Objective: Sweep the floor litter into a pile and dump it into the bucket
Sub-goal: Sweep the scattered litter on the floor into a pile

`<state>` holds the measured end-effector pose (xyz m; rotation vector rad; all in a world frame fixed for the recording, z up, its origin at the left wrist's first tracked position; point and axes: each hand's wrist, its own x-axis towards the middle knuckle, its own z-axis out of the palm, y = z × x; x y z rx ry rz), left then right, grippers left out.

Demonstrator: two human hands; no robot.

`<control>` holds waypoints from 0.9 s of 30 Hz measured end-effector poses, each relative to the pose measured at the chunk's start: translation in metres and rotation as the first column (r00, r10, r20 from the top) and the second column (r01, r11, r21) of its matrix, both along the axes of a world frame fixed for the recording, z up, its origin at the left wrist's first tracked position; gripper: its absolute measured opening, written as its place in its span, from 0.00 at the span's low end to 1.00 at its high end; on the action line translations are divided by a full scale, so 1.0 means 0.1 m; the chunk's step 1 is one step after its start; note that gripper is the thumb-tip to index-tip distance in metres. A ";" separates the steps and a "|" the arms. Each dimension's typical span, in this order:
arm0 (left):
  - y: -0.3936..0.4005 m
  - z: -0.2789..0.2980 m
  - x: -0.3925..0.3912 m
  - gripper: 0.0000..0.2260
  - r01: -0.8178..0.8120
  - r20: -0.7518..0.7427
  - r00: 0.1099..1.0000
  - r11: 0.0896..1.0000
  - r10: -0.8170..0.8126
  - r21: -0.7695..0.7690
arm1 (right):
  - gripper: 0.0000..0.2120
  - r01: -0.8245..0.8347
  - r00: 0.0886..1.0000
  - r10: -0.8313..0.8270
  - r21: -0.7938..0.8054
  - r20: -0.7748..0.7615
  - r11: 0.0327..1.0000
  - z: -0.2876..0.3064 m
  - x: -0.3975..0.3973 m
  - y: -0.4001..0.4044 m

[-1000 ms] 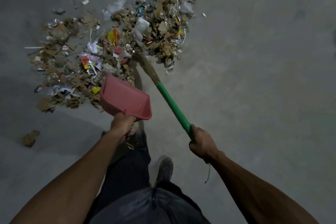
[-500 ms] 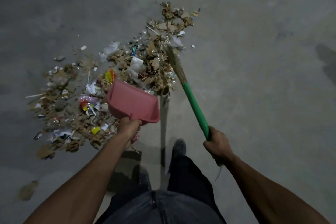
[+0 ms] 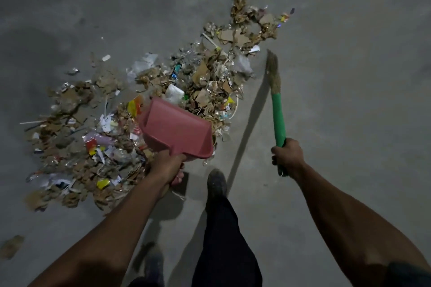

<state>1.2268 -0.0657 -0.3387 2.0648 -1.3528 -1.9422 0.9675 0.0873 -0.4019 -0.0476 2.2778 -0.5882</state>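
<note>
A wide spread of litter [image 3: 149, 109], cardboard scraps, plastic bits and wrappers, lies on the grey concrete floor from lower left to upper right. My left hand [image 3: 166, 165] grips the handle of a red dustpan [image 3: 176, 129], held tilted above the middle of the litter. My right hand [image 3: 288, 155] holds the green handle of a broom [image 3: 277, 109]. The straw head points up and away, off the right edge of the litter. No bucket is in view.
Bare concrete floor [image 3: 349, 77] stretches to the right and at the top. One loose brown scrap [image 3: 11, 246] lies at the lower left. My dark shoe [image 3: 217, 181] and trouser leg stand just below the dustpan.
The broom has swung from inside the litter out to its right side, head now clear of it. The dustpan has shifted right over the pile, and I have stepped forward.
</note>
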 end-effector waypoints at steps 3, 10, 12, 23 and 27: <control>-0.15 -0.09 -0.32 0.07 -0.041 0.002 0.999 0.999 0.041 0.033 | 0.13 0.001 0.999 -0.003 0.043 0.055 0.999 -0.16 -0.60 -0.38; -0.43 -0.42 -0.44 0.04 -0.101 0.084 0.992 0.995 0.099 0.020 | 0.13 -0.608 0.782 0.621 0.288 0.056 0.740 -0.41 -0.97 -1.22; -0.45 -0.50 -0.38 0.01 -0.122 0.119 0.985 0.993 0.121 0.001 | 0.16 -0.751 0.628 0.776 0.303 0.057 0.586 -0.43 -0.86 -1.41; -0.47 -0.72 0.09 0.02 -0.269 0.148 0.952 0.963 0.267 -0.004 | 0.14 -0.920 0.274 0.959 0.310 0.069 0.240 -0.51 -0.10 -1.85; -0.43 -0.72 0.30 0.02 -0.364 0.133 0.923 0.932 0.360 0.002 | 0.15 -0.956 0.090 0.995 0.283 0.039 0.075 -0.53 0.32 -2.07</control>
